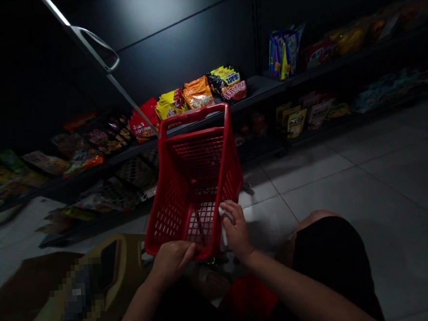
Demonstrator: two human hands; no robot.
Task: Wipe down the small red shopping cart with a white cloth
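In the middle of the head view stands a red plastic shopping basket [170, 202] with slotted sides and a long grey metal handle [129, 99] rising from its far left. My left hand [175, 261] is closed over the basket's near rim, fingers curled inside. A white cloth [224, 228], perhaps a wipe or tissue, is bunched in my right hand [236, 230], which presses it against the right side of the basket. Part of the cloth hangs below the fingers. The basket is empty as far as its inside shows.
Behind the basket, dark shelves [263, 86] carry several snack packets, among them orange packets [198, 94] and blue packets [283, 53]. At lower left is a yellowish stool-like object [128, 254] with a partly blurred dark item on it. Tiled floor [318, 180] lies to the right.
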